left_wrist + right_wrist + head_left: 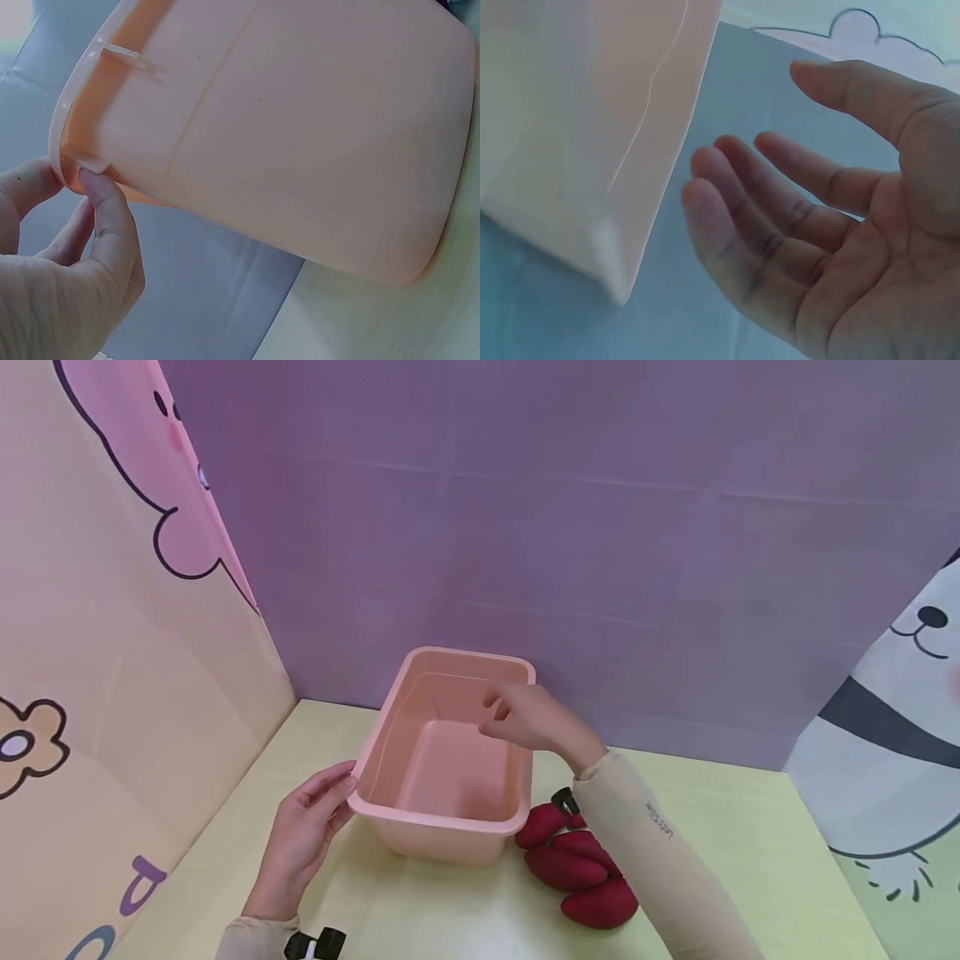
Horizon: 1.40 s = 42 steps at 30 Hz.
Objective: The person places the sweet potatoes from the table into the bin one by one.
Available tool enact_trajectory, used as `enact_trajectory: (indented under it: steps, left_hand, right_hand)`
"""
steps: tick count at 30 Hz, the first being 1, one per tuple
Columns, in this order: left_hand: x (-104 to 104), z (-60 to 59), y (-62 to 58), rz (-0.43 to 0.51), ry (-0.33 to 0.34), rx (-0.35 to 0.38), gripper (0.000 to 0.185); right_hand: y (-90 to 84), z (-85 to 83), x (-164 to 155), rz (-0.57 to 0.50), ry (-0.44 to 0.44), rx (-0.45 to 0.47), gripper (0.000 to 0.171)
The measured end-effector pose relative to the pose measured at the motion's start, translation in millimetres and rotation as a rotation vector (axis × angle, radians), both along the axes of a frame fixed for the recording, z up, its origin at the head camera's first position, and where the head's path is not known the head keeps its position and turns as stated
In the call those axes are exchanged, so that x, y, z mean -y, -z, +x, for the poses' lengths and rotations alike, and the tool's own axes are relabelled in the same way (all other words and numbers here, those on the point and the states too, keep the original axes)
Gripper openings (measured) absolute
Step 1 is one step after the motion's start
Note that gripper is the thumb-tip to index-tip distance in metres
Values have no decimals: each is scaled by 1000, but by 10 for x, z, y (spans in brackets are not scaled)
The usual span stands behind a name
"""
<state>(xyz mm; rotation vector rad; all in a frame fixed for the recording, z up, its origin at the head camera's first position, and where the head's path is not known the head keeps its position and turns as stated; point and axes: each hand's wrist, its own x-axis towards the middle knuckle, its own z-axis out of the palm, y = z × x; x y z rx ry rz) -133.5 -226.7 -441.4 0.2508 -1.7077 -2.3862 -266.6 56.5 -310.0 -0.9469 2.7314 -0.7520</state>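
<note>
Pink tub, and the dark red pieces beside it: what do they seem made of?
Tub: probably moulded plastic, smooth with a soft sheen, judging by the ribs under its rim. Red pieces: matte, maybe fabric or soft rubber, from their dull, rounded surfaces; no weave is clear, so that stays open.

The plastic tub (442, 840) stands on the table (757, 827), towards its far side and left of centre, its long sides running front to back. Behind it rises the back wall sheet (600, 568), between a left side panel (150, 635) and a right side panel (892, 777). The left hand (298, 839) is at the rim's near left corner; the right hand (531, 718) overlaps the right rim in the head view. Right of the tub's near end lies a bunch of banana-like fruit (566, 868), partly behind the right sleeve (667, 860).
</note>
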Motion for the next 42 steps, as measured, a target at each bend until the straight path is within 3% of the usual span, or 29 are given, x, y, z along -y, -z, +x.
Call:
enact_trajectory:
  steps: [8,22,28,33,37,42]
  left_hand:
    - [33,18,19,3,-4,18,25]
    - [60,28,37,45,7,-42,21]
    - [53,19,28,48,7,-39,21]
    - [67,16,42,38,2,-32,21]
    - [96,6,61,36,11,-45,20]
    - [95,5,58,38,15,-47,21]
  right_hand:
    - [349,83,-761,-180,66,33,29]
    - [1327,-89,-1646,-217,165,20,36]
    - [1651,-190,-1871,-340,265,185,45]
    - [1831,-236,-2003,-452,314,408,53]
    - [1893,-239,-2040,-540,274,564,58]
    - [1925,-261,-2061,-583,242,647,54]
